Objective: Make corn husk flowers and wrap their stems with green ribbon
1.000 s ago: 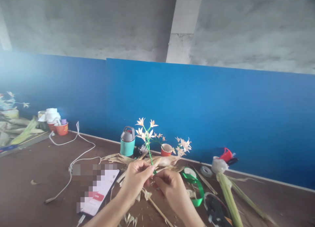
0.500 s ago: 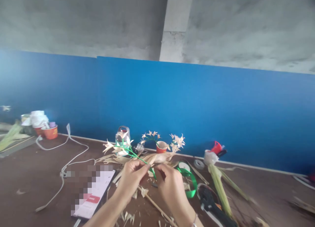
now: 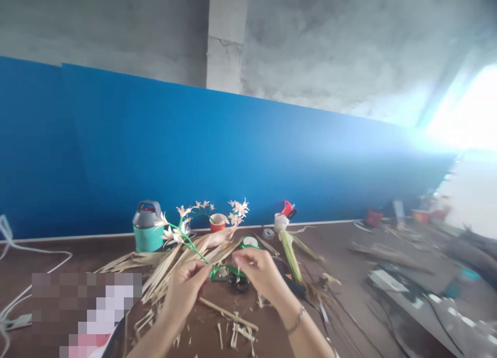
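Observation:
My left hand (image 3: 190,285) pinches the lower end of a green stem (image 3: 194,246) that carries several pale husk flowers (image 3: 174,233) and leans up to the left. From that end a green tape (image 3: 225,269) stretches across to my right hand (image 3: 256,270), whose closed fingers hold it. The green tape roll (image 3: 249,242) lies just behind my right hand. Dry husk strips (image 3: 163,270) spread behind and beside my left hand. Below both hands lies a thin stick (image 3: 229,314) among small husk scraps.
Behind are a teal and grey container (image 3: 148,233), a red cup (image 3: 218,223) with flower stems and a clear tape roll (image 3: 267,233). Green stalks (image 3: 290,257) lie right of my hands. A phone (image 3: 104,316) and white cable (image 3: 34,250) are at left.
The view has swung to the right. My hands have moved apart, and the green tape now spans the gap between them.

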Available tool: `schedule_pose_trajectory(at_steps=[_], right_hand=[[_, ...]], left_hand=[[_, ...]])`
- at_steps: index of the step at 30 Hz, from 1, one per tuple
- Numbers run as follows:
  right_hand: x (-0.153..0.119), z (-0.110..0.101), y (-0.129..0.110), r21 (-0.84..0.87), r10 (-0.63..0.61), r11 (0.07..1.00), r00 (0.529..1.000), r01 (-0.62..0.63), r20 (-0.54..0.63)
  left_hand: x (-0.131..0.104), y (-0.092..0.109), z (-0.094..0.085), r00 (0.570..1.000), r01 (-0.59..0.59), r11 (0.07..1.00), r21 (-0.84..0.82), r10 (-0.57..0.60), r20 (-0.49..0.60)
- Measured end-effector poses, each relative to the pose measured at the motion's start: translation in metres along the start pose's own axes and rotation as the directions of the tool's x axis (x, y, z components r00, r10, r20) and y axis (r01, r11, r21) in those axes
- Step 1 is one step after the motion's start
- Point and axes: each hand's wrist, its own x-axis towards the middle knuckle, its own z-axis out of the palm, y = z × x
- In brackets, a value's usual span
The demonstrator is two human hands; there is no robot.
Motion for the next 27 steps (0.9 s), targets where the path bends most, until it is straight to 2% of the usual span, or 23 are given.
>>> schedule_pose_trajectory(at_steps=[3, 6, 8, 11, 18, 23, 27], right_hand=[[-0.016, 0.016, 0.004, 0.13, 0.024, 0.991, 0.998, -0.031, 0.056], [-0.021, 0.034, 0.013, 0.237, 0.112, 0.964, 0.993, -0.119, 0.045], [-0.02, 0.04, 0.021, 0.272, 0.125, 0.953, 0.991, -0.132, 0.041], [-0.018, 0.045, 0.03, 0.313, 0.088, 0.945, 0.996, -0.092, 0.029], [-0.025, 0.048, 0.037, 0.302, -0.064, 0.95, 0.995, 0.082, -0.071], [-0.029, 0.049, 0.037, 0.247, -0.108, 0.96, 0.989, 0.13, -0.1], [-0.03, 0.052, 0.038, 0.2, -0.111, 0.971, 0.988, 0.131, -0.11]], left_hand=[[-0.007, -0.013, 0.012, 0.994, -0.061, 0.998, 0.012, 0.06, 0.09], [-0.012, -0.021, 0.017, 0.99, -0.078, 0.996, 0.04, 0.073, 0.123], [-0.012, -0.024, 0.017, 0.989, -0.102, 0.993, 0.059, 0.095, 0.111], [-0.011, -0.029, 0.016, 0.988, -0.134, 0.986, 0.102, 0.125, 0.091], [-0.012, -0.035, 0.018, 0.997, -0.052, 0.994, 0.098, 0.046, 0.067], [-0.016, -0.038, 0.021, 0.997, 0.06, 0.998, -0.008, -0.059, 0.058], [-0.017, -0.041, 0.022, 0.997, 0.05, 0.999, -0.023, -0.048, 0.052]])
